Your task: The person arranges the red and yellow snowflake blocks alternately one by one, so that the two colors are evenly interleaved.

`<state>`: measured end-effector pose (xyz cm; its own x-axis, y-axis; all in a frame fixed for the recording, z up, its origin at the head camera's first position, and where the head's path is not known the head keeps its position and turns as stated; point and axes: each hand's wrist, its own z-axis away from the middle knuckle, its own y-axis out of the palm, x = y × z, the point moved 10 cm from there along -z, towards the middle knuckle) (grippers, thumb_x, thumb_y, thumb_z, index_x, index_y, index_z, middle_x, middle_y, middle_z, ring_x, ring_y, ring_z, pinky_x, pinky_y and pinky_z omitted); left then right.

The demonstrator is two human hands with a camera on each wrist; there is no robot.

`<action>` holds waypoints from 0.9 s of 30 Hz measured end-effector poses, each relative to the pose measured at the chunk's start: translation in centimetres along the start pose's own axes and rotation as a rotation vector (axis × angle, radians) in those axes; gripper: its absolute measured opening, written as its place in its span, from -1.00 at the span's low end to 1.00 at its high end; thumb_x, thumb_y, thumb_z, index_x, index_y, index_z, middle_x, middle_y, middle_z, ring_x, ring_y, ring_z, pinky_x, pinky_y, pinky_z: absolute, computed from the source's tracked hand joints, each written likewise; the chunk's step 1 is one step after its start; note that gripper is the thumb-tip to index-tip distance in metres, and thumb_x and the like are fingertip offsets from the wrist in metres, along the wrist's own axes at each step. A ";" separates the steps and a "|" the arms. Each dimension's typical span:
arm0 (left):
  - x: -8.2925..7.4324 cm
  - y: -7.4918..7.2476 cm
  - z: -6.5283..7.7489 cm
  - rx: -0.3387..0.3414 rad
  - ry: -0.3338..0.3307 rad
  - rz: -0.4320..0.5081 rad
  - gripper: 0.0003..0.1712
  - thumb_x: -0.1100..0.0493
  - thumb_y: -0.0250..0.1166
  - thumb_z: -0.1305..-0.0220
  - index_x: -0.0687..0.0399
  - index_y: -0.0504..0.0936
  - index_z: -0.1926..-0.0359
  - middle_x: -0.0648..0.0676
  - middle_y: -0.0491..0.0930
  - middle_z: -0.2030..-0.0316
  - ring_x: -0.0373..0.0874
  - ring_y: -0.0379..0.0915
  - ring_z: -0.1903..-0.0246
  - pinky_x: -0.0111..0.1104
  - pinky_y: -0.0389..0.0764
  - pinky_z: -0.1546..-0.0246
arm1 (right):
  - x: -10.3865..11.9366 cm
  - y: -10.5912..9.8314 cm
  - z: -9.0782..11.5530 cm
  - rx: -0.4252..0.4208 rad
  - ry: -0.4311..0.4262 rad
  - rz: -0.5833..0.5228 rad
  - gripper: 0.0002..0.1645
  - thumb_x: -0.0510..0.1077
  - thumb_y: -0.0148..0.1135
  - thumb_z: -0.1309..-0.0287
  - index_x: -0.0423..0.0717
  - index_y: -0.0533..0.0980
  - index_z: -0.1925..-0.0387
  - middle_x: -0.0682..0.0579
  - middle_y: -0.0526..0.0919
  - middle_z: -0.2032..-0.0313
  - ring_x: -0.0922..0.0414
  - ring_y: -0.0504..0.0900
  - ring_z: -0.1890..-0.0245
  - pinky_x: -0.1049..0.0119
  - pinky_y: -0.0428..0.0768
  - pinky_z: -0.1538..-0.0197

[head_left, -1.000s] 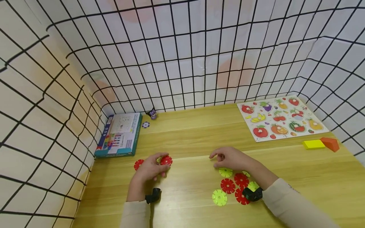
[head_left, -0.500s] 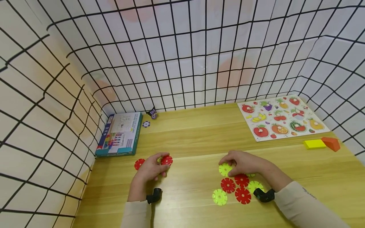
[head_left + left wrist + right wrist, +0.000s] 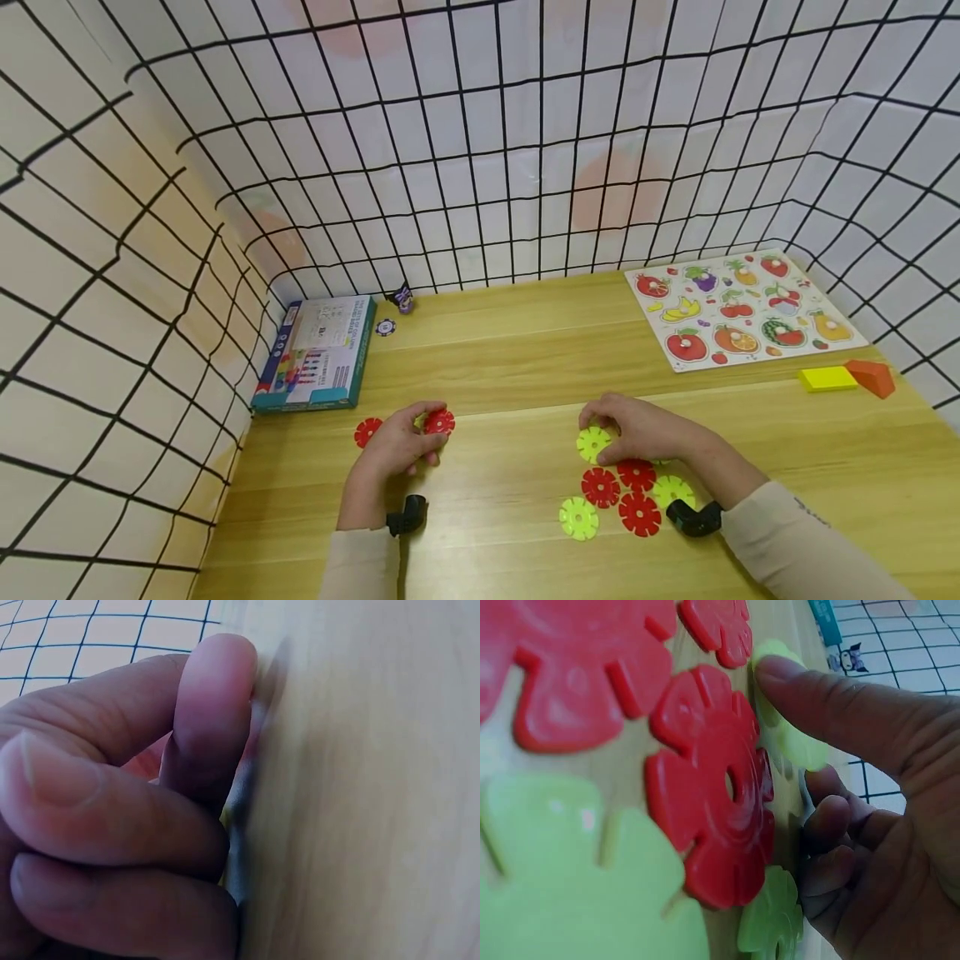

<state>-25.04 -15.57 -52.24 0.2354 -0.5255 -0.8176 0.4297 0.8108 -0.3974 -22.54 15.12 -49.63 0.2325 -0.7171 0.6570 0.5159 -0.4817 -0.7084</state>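
My left hand (image 3: 395, 443) rests low over the table, holding a red notched interlocking disc (image 3: 439, 422) between index finger and thumb. A sliver of a yellow-green disc (image 3: 419, 422) peeps out beside it, and another red disc (image 3: 367, 432) lies left of the knuckles. In the left wrist view, curled fingers (image 3: 127, 817) hide most of the discs. My right hand (image 3: 647, 430) pinches a yellow-green interlocking disc (image 3: 592, 445); the right wrist view shows the thumb on that tilted disc (image 3: 802, 746). Red discs (image 3: 600, 487) and yellow-green discs (image 3: 579, 518) lie flat below this hand.
A boxed set (image 3: 315, 354) lies at the left, with a small dark figure (image 3: 403, 298) and a round chip (image 3: 386, 327) near it. At the right are a fruit puzzle board (image 3: 742, 310), a yellow block (image 3: 827, 379) and a red block (image 3: 872, 378). Grid-patterned walls (image 3: 510, 167) enclose the table.
My right hand has moved right and its thumb and fingers have closed on the yellow-green disc, which lay flat below them a second ago. My left hand has stayed in place.
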 end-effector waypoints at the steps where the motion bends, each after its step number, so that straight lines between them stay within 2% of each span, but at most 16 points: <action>1: 0.0 0.0 0.0 -0.001 -0.001 0.000 -0.41 0.09 0.33 -0.13 -0.26 0.39 -0.20 0.15 0.59 0.60 -0.16 0.31 0.79 -0.45 0.35 0.81 | 0.1 -0.1 0.0 -0.018 0.001 -0.002 -0.59 0.07 0.42 0.09 0.27 0.45 0.17 0.14 0.42 0.29 0.14 0.38 0.30 0.25 0.43 0.24; 6: -0.1 0.0 0.0 -0.002 -0.011 -0.005 -0.41 0.08 0.34 -0.13 -0.26 0.39 -0.20 0.14 0.59 0.61 -0.16 0.29 0.81 -0.45 0.34 0.82 | 0.6 -0.6 -0.5 -0.125 0.007 -0.066 -0.73 0.01 0.33 -0.05 0.17 0.46 0.21 0.12 0.45 0.45 0.16 0.41 0.48 0.32 0.43 0.43; 8: -0.1 0.0 0.0 0.000 -0.014 -0.008 -0.40 0.07 0.34 -0.12 -0.25 0.39 -0.20 0.13 0.59 0.61 -0.16 0.28 0.81 -0.45 0.33 0.82 | 1.1 -0.3 -1.0 -0.151 0.019 -0.163 -0.77 -0.01 0.28 -0.10 0.13 0.46 0.20 0.09 0.48 0.48 0.15 0.47 0.52 0.34 0.47 0.46; 13: -0.1 0.0 0.0 0.001 -0.008 -0.012 -0.40 0.09 0.34 -0.13 -0.24 0.39 -0.20 0.13 0.58 0.62 -0.16 0.28 0.82 -0.45 0.33 0.82 | 3.4 1.2 -3.3 -0.181 0.035 -0.459 -0.72 -0.12 0.24 -0.16 0.03 0.45 0.08 -0.07 0.50 0.45 0.03 0.61 0.52 0.21 0.59 0.47; 15: -0.1 0.0 0.0 0.001 -0.006 -0.012 -0.40 0.09 0.33 -0.13 -0.24 0.39 -0.20 0.13 0.58 0.62 -0.16 0.28 0.82 -0.45 0.33 0.82 | 4.7 1.9 -4.3 -0.181 0.022 -0.495 -0.68 -0.15 0.22 -0.17 0.00 0.44 0.02 -0.09 0.51 0.44 0.00 0.62 0.51 0.17 0.60 0.45; 19: 0.0 0.1 0.0 0.000 -0.017 -0.010 -0.41 0.08 0.34 -0.12 -0.26 0.40 -0.20 0.13 0.59 0.61 -0.16 0.30 0.80 -0.45 0.34 0.81 | 7.1 3.1 -6.3 -0.183 -0.001 -0.452 -0.65 -0.19 0.19 -0.19 -0.03 0.45 -0.03 -0.08 0.54 0.48 0.02 0.62 0.54 0.19 0.60 0.46; 23: 0.0 0.0 0.0 -0.003 -0.028 -0.013 -0.41 0.06 0.34 -0.12 -0.28 0.40 -0.19 0.13 0.59 0.61 -0.15 0.30 0.80 -0.44 0.35 0.80 | 8.1 3.8 -8.3 -0.203 0.005 -0.345 -0.68 -0.17 0.21 -0.17 0.00 0.47 0.02 -0.02 0.56 0.58 0.09 0.58 0.64 0.26 0.56 0.55; 27: 0.0 -0.1 0.0 0.005 -0.026 -0.011 -0.40 0.05 0.34 -0.12 -0.28 0.39 -0.20 0.13 0.60 0.60 -0.15 0.30 0.80 -0.44 0.36 0.80 | 8.7 4.0 -9.9 -0.221 0.023 -0.164 -0.73 -0.06 0.27 -0.12 0.07 0.49 0.12 0.10 0.53 0.65 0.17 0.48 0.69 0.29 0.48 0.56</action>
<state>-25.07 -15.61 -52.18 0.2532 -0.5405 -0.8023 0.4370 0.8038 -0.4036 -26.57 1.95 -49.32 0.1404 -0.6305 0.7634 0.3525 -0.6887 -0.6336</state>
